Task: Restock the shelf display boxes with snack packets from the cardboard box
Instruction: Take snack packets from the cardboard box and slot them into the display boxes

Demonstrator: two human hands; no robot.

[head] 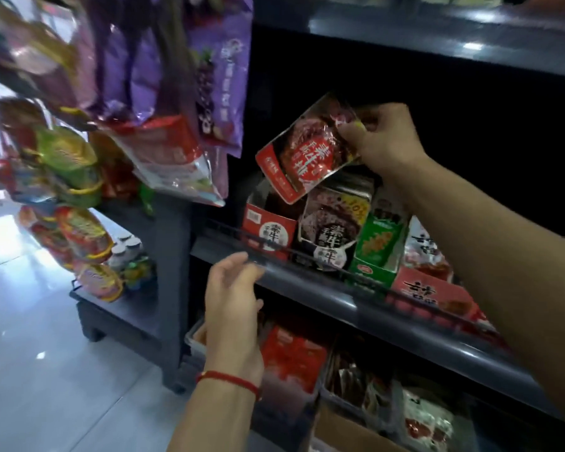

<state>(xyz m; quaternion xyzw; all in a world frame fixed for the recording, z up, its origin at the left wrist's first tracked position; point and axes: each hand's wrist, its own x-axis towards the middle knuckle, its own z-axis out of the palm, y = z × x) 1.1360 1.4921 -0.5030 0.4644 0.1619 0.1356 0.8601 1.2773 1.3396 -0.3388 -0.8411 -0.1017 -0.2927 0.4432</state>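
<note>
1. At the very bottom sits the cardboard box (336,433). Only a corner of it shows, so I cannot tell how many packets are left inside.
2. The left hand (232,301) is close to us, with a red string (229,381) around the wrist. Its fingers are loose and a little curled, and it holds nothing. The fingertips reach up near the front edge of the shelf (310,285), maybe to keep the person steady. I cannot tell if they touch it.
3. Farther in, the right hand (384,141) pinches one red snack packet (302,151) by its top corner. Holding it by the corner lets the packet hang down and tilt, so its bottom can go in first.
4. The packet hangs just above the red display box (268,228) at the left end of the shelf. That box has the same picture and letters, so I think this is the packet's home.
5. Next to it stand a dark box (333,230), a green box (377,246) and another red box (431,288), all side by side facing the front so shoppers can see them.
6. Bags of snacks (163,102) hang off to the left.
</note>
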